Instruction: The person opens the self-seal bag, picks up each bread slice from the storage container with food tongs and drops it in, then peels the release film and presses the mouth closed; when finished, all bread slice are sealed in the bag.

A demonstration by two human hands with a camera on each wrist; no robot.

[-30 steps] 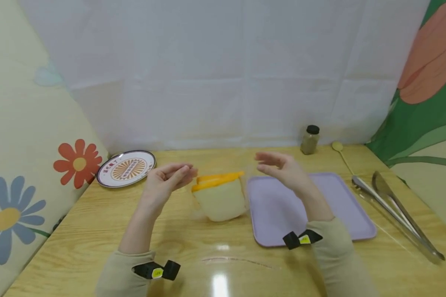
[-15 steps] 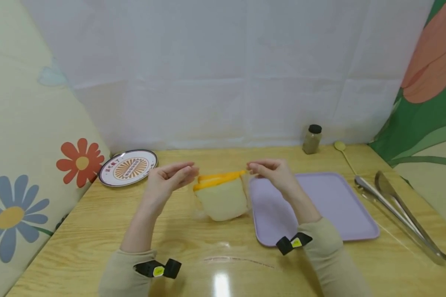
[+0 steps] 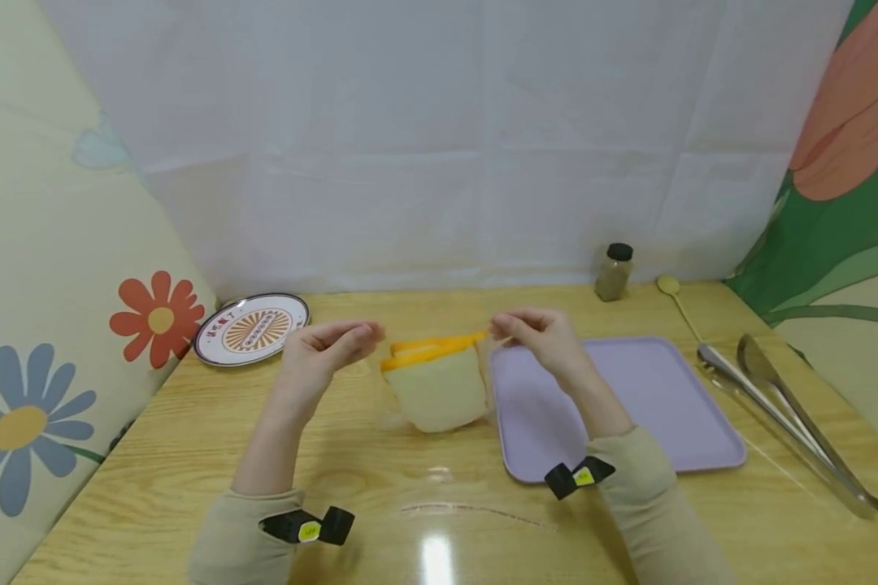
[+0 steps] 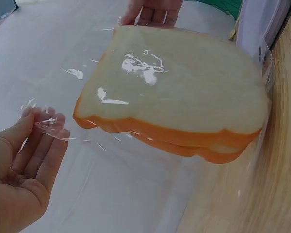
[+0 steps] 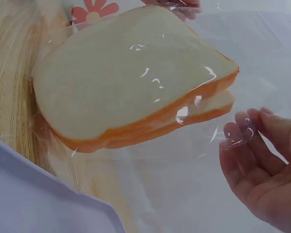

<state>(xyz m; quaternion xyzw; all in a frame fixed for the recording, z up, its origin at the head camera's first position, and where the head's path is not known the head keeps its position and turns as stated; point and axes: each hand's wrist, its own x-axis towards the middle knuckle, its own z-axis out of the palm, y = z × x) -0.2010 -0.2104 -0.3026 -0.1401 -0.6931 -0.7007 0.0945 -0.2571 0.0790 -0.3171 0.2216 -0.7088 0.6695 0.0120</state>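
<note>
Two bread slices (image 3: 442,394) with orange crusts stand tilted inside a clear plastic bag (image 4: 148,75) at the middle of the table. My left hand (image 3: 322,357) pinches one upper corner of the bag between thumb and fingers, as the left wrist view shows. On the other side, my right hand (image 3: 545,341) pinches the opposite upper corner; the right wrist view shows film (image 5: 240,143) across its fingertips. The bread's orange crust (image 5: 150,128) lies between the hands, touched by neither. The bag's outline is faint in the head view.
Right of the bread lies a lilac tray (image 3: 666,406), partly behind my right forearm. Beyond are metal tongs (image 3: 783,414), a gold spoon (image 3: 669,286) and a black-lidded jar (image 3: 615,272). A round plate (image 3: 252,329) sits back left. A thin reddish strip (image 3: 475,509) lies in front.
My right hand has come left and slightly down from above the tray and now pinches the bag's corner. My left hand and the bread have hardly moved.
</note>
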